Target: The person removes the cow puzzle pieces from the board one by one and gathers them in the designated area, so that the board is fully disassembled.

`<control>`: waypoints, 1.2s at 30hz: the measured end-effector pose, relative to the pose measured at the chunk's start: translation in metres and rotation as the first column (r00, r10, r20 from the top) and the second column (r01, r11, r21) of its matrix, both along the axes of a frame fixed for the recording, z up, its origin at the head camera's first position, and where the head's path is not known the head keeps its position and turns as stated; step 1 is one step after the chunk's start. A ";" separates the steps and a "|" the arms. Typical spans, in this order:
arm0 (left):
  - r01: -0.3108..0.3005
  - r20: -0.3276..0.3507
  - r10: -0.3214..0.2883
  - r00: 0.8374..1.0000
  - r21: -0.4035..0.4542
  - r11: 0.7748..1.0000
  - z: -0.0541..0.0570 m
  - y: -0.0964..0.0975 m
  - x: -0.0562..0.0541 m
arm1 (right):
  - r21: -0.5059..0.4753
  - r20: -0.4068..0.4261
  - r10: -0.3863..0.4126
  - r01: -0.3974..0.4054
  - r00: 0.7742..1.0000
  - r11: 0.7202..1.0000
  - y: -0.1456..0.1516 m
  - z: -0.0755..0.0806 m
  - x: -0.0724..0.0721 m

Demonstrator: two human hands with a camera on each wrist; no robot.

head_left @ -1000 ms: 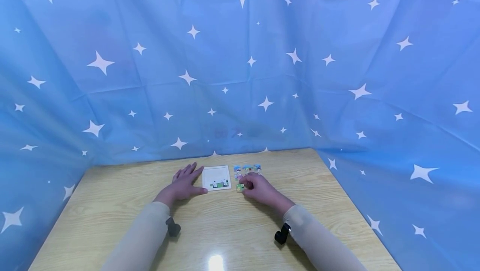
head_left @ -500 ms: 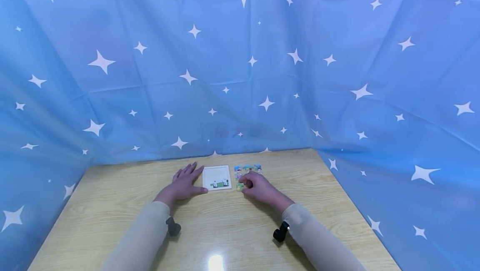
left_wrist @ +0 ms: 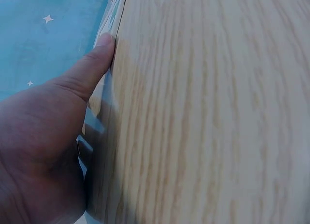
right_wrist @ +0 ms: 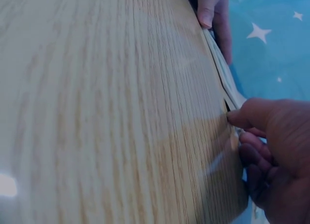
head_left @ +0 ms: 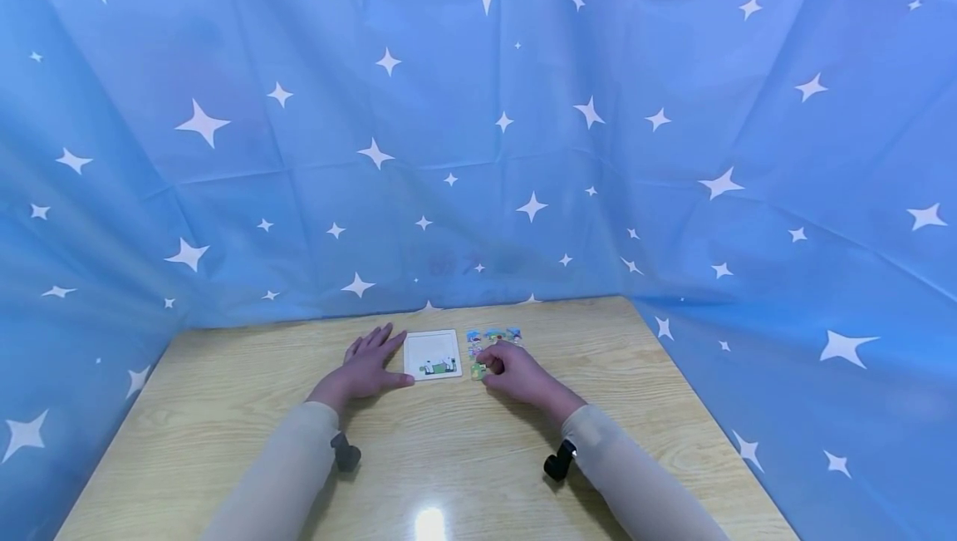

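Observation:
In the head view, a shallow white puzzle tray point(head_left: 429, 345) lies near the back of the table, with green and white pieces or printing along its lower part. My left hand point(head_left: 365, 366) spreads its straight fingers at the tray's left side, thumb at the lower left corner and index finger at the upper left. To the right of the tray, my right hand point(head_left: 525, 376) pinches a green and yellow puzzle piece point(head_left: 478, 371) between thumb and fingers, low over the table. Several colourful puzzle pieces point(head_left: 474, 337) lie just behind that hand, which partly hides them.
The light wooden table point(head_left: 419, 458) ends at the back against a blue curtain point(head_left: 449, 134) with white stars. More of this curtain hangs at both sides. A wrist camera point(head_left: 345, 453) is strapped on the left sleeve, another black camera point(head_left: 559, 461) on the right one.

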State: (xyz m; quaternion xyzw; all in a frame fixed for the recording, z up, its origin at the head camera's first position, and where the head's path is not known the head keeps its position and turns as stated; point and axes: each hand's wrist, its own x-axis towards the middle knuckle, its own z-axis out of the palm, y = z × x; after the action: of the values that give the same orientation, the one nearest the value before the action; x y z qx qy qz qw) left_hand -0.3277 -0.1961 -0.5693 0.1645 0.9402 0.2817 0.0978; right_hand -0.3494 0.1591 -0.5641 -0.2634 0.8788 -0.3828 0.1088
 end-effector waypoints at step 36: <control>0.039 -0.054 -0.034 0.998 0.096 0.995 -0.015 -0.007 -0.004 | -0.032 -0.037 -0.023 0.022 0.999 0.999 -0.001 0.009 0.005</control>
State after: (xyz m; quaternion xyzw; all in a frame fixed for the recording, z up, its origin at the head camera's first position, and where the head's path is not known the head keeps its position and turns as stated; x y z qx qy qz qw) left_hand -0.3313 -0.2027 -0.5841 0.1936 0.9244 0.3210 0.0700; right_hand -0.3444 0.1580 -0.5553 -0.2625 0.8773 -0.3929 0.0838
